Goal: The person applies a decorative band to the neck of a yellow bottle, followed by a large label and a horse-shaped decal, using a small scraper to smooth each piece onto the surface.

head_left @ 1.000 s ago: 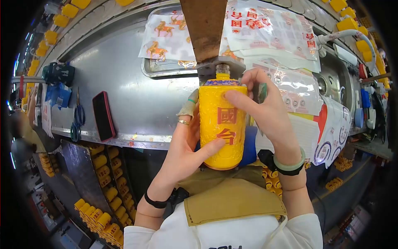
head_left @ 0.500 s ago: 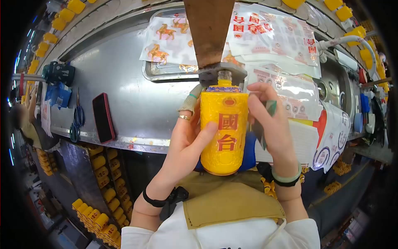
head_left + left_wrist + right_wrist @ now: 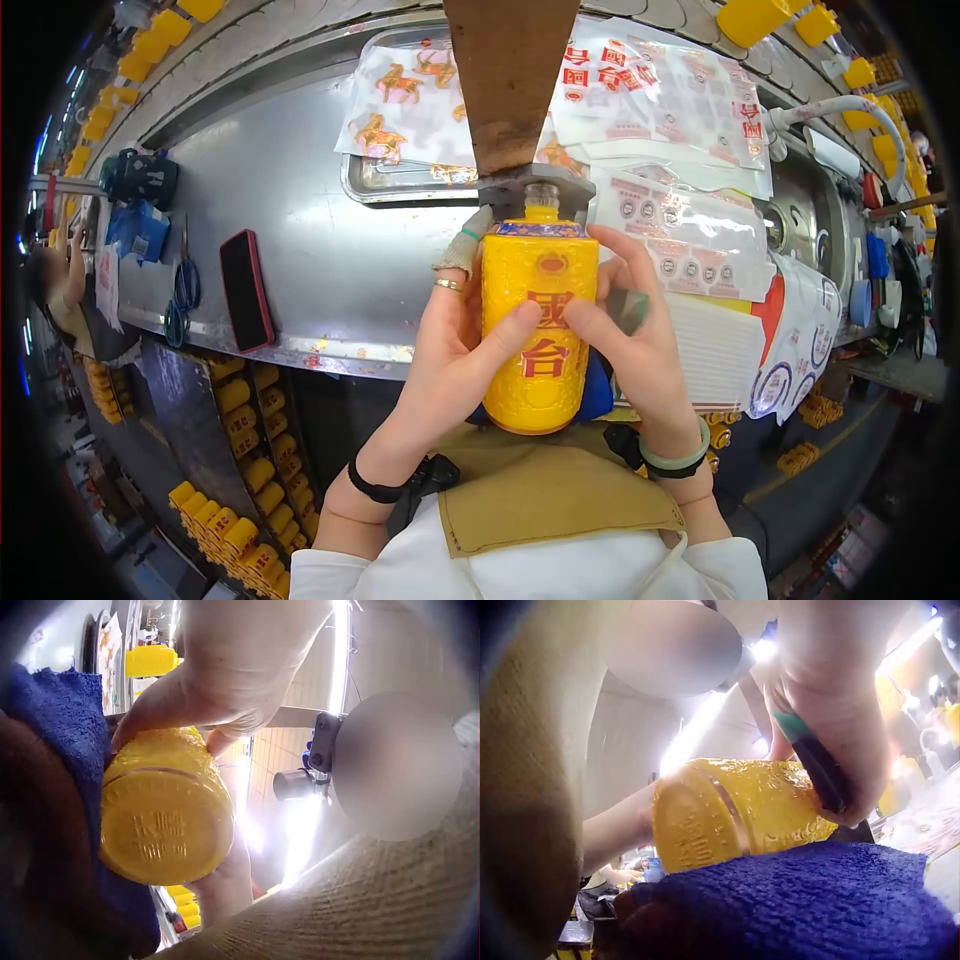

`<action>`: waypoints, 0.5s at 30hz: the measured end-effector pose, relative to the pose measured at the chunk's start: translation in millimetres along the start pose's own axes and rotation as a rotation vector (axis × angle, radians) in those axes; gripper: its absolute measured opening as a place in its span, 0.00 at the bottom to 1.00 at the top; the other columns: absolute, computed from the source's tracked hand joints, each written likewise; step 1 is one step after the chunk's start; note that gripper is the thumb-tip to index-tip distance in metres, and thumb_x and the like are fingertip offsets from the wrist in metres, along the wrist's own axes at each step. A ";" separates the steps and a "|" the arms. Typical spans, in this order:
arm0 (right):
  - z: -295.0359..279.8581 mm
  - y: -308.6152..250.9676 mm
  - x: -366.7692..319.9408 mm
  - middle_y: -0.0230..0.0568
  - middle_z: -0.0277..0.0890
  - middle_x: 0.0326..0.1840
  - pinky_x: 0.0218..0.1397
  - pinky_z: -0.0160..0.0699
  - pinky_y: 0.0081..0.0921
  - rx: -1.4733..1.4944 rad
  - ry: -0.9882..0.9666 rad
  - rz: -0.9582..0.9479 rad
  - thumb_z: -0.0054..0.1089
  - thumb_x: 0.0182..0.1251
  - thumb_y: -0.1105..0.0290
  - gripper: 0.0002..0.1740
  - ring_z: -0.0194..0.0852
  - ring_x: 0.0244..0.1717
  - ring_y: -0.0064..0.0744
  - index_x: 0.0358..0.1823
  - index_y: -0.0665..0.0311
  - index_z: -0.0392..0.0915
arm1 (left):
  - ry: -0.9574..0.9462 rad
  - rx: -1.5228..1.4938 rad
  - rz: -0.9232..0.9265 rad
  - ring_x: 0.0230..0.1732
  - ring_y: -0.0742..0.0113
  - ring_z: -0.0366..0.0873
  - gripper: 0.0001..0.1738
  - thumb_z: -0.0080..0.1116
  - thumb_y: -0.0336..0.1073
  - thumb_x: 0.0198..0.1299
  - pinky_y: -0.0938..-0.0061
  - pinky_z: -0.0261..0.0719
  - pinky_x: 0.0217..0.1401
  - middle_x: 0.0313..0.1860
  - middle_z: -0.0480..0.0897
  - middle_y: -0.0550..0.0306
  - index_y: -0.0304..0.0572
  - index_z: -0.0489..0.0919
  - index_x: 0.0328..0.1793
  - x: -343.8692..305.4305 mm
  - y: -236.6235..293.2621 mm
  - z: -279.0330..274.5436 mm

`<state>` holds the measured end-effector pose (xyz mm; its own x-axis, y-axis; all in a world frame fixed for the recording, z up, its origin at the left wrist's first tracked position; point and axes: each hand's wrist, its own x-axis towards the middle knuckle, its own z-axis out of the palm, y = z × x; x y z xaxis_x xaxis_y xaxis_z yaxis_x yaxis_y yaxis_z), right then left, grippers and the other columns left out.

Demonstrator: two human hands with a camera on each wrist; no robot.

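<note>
A yellow embossed bottle (image 3: 540,330) with red characters lies tilted toward me, its neck lodged in a metal bracket (image 3: 530,185) under a wooden post (image 3: 510,80). My left hand (image 3: 470,340) wraps its left side, thumb pressed on the red label. My right hand (image 3: 625,345) curls round the right side, thumb meeting the left thumb on the label, with a dark green tool (image 3: 632,310) tucked between its fingers. A blue cloth (image 3: 600,385) pads the bottle underneath. The bottle's base (image 3: 165,832) fills the left wrist view. The right wrist view shows the bottle (image 3: 735,810) on the cloth (image 3: 810,900).
On the steel bench (image 3: 330,240) lie a red-cased phone (image 3: 246,288) and scissors (image 3: 183,295) at the left. A metal tray (image 3: 365,180) of horse stickers and loose label sheets (image 3: 660,90) lie behind. Several yellow bottles (image 3: 240,500) fill crates below the bench.
My right hand slid down from the bottle's shoulder to the label's middle. My left thumb climbed from the lower body onto the label. The bottle stayed in the bracket.
</note>
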<state>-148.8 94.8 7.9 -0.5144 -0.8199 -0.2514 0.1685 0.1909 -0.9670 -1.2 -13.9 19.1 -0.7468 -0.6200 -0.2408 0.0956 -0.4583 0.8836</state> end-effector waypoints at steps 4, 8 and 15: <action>1.4 -5.8 -1.4 0.24 0.66 0.37 0.44 0.64 0.16 0.050 0.000 0.019 0.73 0.67 0.71 0.36 0.61 0.38 0.16 0.74 0.63 0.67 | 0.029 -0.033 0.034 0.75 0.64 0.69 0.37 0.59 0.28 0.74 0.66 0.68 0.77 0.75 0.69 0.49 0.33 0.55 0.84 -0.1 -4.1 -0.3; 2.4 -4.1 -0.3 0.24 0.66 0.36 0.44 0.64 0.16 0.080 0.008 0.023 0.72 0.67 0.71 0.35 0.61 0.38 0.16 0.73 0.63 0.67 | 0.047 -0.057 0.047 0.75 0.64 0.69 0.36 0.57 0.28 0.75 0.65 0.68 0.77 0.75 0.70 0.48 0.33 0.55 0.84 0.7 -5.4 -0.3; 1.0 -1.2 -0.4 0.24 0.65 0.36 0.44 0.64 0.16 0.028 0.001 -0.002 0.72 0.68 0.70 0.35 0.61 0.38 0.16 0.74 0.63 0.68 | 0.033 -0.024 0.036 0.73 0.65 0.70 0.35 0.56 0.28 0.75 0.67 0.69 0.76 0.74 0.70 0.49 0.34 0.56 0.83 0.1 -3.3 0.3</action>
<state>-148.0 94.4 9.2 -0.5153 -0.8198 -0.2499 0.1910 0.1745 -0.9660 -1.7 -12.3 16.3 -0.7202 -0.6571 -0.2225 0.1383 -0.4503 0.8821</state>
